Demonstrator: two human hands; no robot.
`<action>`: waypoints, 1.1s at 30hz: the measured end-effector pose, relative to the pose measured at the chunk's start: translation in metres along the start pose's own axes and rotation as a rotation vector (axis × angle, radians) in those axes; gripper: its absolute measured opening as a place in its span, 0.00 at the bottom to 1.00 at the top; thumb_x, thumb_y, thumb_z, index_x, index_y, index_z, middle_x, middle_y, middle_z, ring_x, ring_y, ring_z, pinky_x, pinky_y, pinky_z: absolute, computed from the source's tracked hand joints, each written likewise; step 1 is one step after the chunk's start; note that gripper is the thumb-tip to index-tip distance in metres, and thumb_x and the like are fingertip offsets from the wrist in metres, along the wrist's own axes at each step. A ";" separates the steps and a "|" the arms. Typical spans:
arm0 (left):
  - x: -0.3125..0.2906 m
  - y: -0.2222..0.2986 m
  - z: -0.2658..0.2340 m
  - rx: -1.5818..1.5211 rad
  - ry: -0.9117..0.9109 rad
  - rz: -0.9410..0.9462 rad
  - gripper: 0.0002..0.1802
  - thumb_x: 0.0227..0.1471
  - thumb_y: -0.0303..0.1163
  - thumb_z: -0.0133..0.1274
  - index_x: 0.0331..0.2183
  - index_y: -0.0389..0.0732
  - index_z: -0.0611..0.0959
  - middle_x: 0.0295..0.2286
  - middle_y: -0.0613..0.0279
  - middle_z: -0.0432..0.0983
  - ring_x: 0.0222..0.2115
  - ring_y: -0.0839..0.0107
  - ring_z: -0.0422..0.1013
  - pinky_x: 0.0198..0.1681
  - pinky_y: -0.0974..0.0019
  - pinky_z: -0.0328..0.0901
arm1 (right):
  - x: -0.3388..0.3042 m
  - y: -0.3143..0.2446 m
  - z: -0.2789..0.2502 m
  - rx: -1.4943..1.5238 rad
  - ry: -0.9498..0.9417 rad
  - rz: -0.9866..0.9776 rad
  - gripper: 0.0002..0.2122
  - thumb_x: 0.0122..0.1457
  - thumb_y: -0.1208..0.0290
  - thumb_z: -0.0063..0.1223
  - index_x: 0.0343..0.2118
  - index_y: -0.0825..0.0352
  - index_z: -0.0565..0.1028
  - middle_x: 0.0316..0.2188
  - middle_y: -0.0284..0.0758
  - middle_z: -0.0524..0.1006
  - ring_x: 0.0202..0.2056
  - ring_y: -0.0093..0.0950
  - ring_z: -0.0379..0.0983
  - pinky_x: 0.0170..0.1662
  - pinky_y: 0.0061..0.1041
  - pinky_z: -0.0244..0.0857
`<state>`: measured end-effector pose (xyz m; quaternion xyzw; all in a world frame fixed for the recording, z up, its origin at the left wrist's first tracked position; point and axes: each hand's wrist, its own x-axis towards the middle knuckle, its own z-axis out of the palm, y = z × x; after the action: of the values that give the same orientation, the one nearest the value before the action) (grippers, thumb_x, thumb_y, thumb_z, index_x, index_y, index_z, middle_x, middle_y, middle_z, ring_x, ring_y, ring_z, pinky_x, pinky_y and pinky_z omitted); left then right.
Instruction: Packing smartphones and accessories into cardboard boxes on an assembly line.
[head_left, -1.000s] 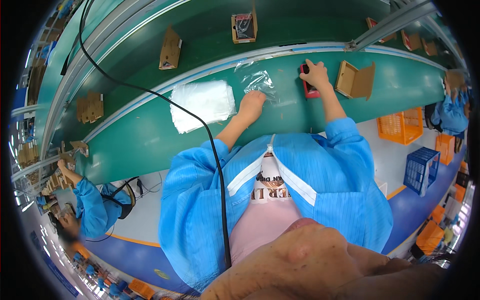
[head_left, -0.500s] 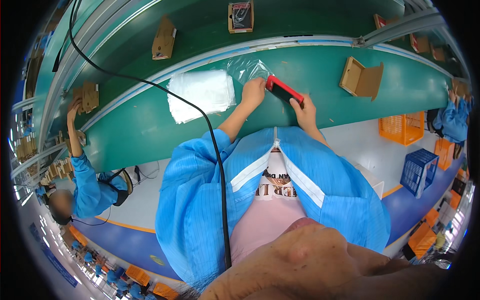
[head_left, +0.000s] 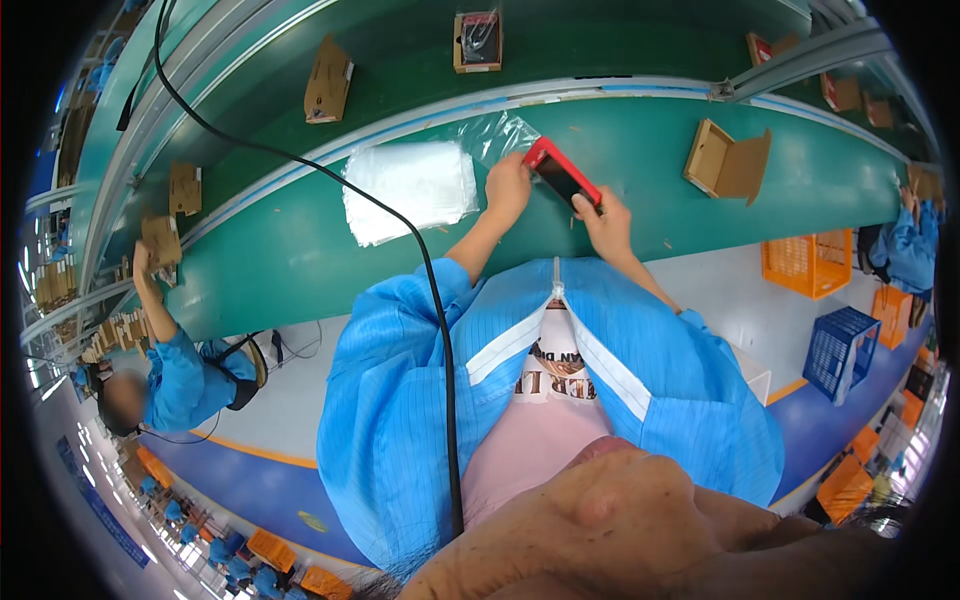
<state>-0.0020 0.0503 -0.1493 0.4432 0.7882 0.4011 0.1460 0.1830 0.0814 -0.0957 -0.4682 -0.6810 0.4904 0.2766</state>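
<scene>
A handheld device (head_left: 566, 178) with a red casing and a dark face slants over the green bench. My right hand (head_left: 608, 226) is closed on its lower right end, thumb on the dark face. At the upper left end of the device, my left hand (head_left: 508, 186) is closed with its fingertips on a clear plastic bag (head_left: 497, 138). The bag spreads out beyond that hand toward the bench's far edge. To the left of my left hand lies a stack of clear plastic bags (head_left: 410, 192).
An open cardboard box (head_left: 727, 163) lies on the bench at right. Beyond a metal rail, a raised green surface holds a boxed device (head_left: 478, 42) and another carton (head_left: 328, 80). A black cable (head_left: 400, 215) crosses the view. At left, a co-worker (head_left: 180, 385) handles a carton.
The device and both my hands have shifted slightly, and the device tilts a little more steeply. At left, the co-worker's hand has drawn a carton nearer.
</scene>
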 end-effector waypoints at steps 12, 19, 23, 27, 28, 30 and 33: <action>0.005 0.015 -0.033 -0.009 0.254 0.227 0.04 0.48 0.26 0.49 0.29 0.38 0.78 0.25 0.54 0.74 0.28 0.55 0.71 0.29 0.55 0.65 | 0.021 -0.036 0.009 -0.712 -0.145 -0.343 0.13 0.54 0.60 0.55 0.27 0.66 0.70 0.24 0.37 0.72 0.24 0.32 0.71 0.24 0.33 0.65; 0.000 0.058 -0.056 0.104 0.073 0.596 0.08 0.40 0.22 0.53 0.29 0.40 0.76 0.22 0.59 0.69 0.25 0.60 0.69 0.25 0.60 0.65 | 0.020 -0.040 -0.003 0.894 -0.357 0.555 0.24 0.60 0.53 0.47 0.48 0.72 0.64 0.38 0.40 0.73 0.33 0.29 0.74 0.39 0.23 0.72; 0.002 0.091 -0.058 0.016 0.041 0.599 0.08 0.39 0.23 0.53 0.29 0.40 0.76 0.22 0.59 0.69 0.24 0.60 0.69 0.25 0.61 0.65 | 0.016 -0.064 -0.001 1.056 -0.079 0.819 0.26 0.60 0.50 0.44 0.50 0.72 0.64 0.37 0.39 0.73 0.35 0.35 0.74 0.46 0.35 0.69; -0.021 0.107 -0.050 -0.016 -0.178 0.800 0.07 0.41 0.26 0.52 0.29 0.40 0.77 0.22 0.60 0.70 0.24 0.60 0.69 0.25 0.62 0.66 | 0.025 -0.069 -0.002 1.200 -0.174 0.640 0.18 0.60 0.60 0.50 0.44 0.72 0.67 0.30 0.40 0.75 0.32 0.32 0.75 0.32 0.29 0.72; -0.028 0.100 -0.050 -0.074 -0.185 0.748 0.07 0.42 0.26 0.52 0.29 0.40 0.77 0.24 0.60 0.71 0.24 0.61 0.69 0.24 0.63 0.66 | 0.030 -0.050 0.005 1.201 -0.178 0.645 0.18 0.60 0.60 0.50 0.44 0.72 0.67 0.30 0.40 0.75 0.32 0.32 0.75 0.32 0.29 0.72; -0.025 0.094 -0.055 -0.085 -0.116 0.733 0.07 0.50 0.31 0.51 0.31 0.38 0.77 0.28 0.60 0.73 0.26 0.67 0.70 0.27 0.67 0.67 | 0.041 -0.023 0.006 0.996 0.052 0.619 0.13 0.59 0.71 0.50 0.43 0.73 0.66 0.32 0.43 0.75 0.29 0.31 0.76 0.24 0.24 0.69; -0.014 0.068 -0.057 -0.867 -0.327 -0.608 0.19 0.56 0.45 0.48 0.39 0.38 0.74 0.31 0.60 0.73 0.28 0.73 0.69 0.33 0.66 0.67 | 0.034 -0.040 -0.007 0.999 -0.108 0.491 0.18 0.56 0.77 0.51 0.48 0.73 0.60 0.34 0.44 0.74 0.26 0.31 0.75 0.22 0.22 0.67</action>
<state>0.0118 0.0296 -0.0630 0.1513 0.6106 0.5546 0.5447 0.1599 0.1115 -0.0588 -0.3994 -0.2498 0.8269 0.3072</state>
